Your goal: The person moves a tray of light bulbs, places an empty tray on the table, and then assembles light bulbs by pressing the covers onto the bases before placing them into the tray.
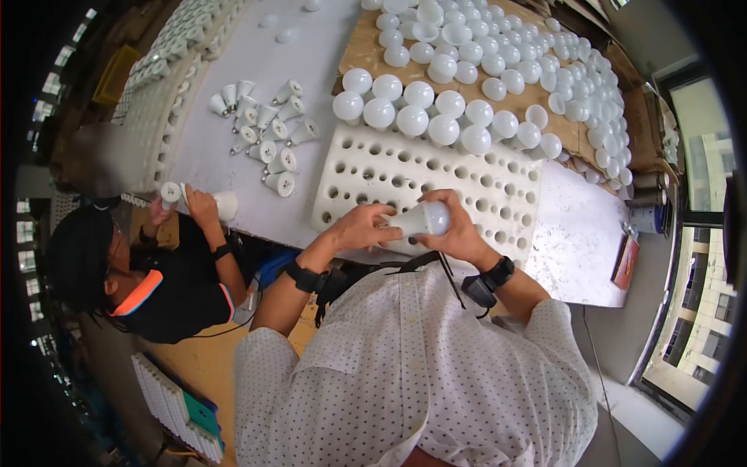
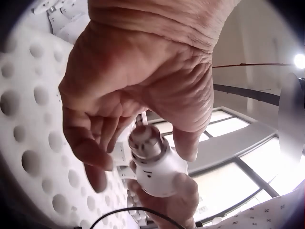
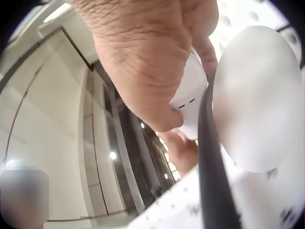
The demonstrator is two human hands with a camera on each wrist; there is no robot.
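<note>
A white bulb with a metal screw cap (image 1: 426,219) lies sideways between the two hands, over the near edge of a white foam tray with holes (image 1: 366,156). The right hand (image 1: 455,232) grips the bulb around its rounded end; in the right wrist view, its thumb presses on the white body (image 3: 189,107). The left hand (image 1: 359,227) is at the cap end. In the left wrist view, the left hand's (image 2: 138,86) fingers and thumb are spread around the cap (image 2: 146,142), with a gap between fingers and cap; thumb contact with the body is unclear.
White globes (image 1: 443,128) stand along the tray's far edge, with many more on brown cardboard (image 1: 498,100) behind. Several bulb bases (image 1: 276,131) lie on the table to the left. Another person (image 1: 167,272) sits at the left, holding white parts. A red object (image 1: 626,261) is at the right edge.
</note>
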